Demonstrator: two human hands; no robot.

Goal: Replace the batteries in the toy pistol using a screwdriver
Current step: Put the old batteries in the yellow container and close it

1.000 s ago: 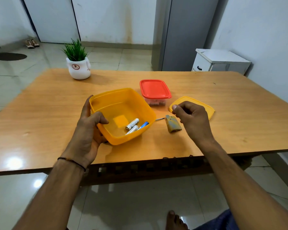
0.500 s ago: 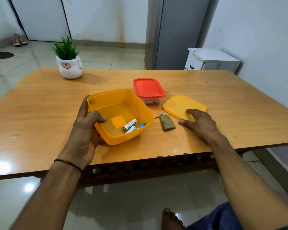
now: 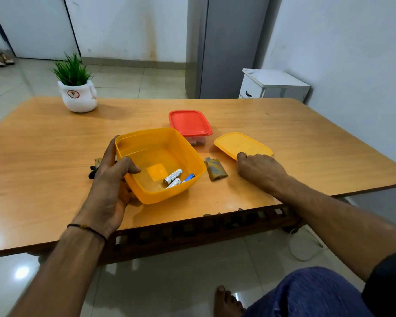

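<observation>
A yellow container stands tilted on the wooden table. My left hand grips its left wall, thumb inside the rim. Inside lie two white batteries, and a blue screwdriver handle shows at the right wall. The olive battery cover lies on the table just right of the container. My right hand has its fingers curled on the near edge of the yellow lid. A bit of the dark toy pistol peeks out behind my left hand; most of it is hidden.
A clear box with a red lid stands behind the container. A white pot with a green plant is at the table's far left. A white cabinet stands beyond the table's far right corner.
My right hand moved from above the battery cover to the yellow lid, lay flat on it, and now curls its fingers at the lid's near edge. My left hand kept its grip on the container.
</observation>
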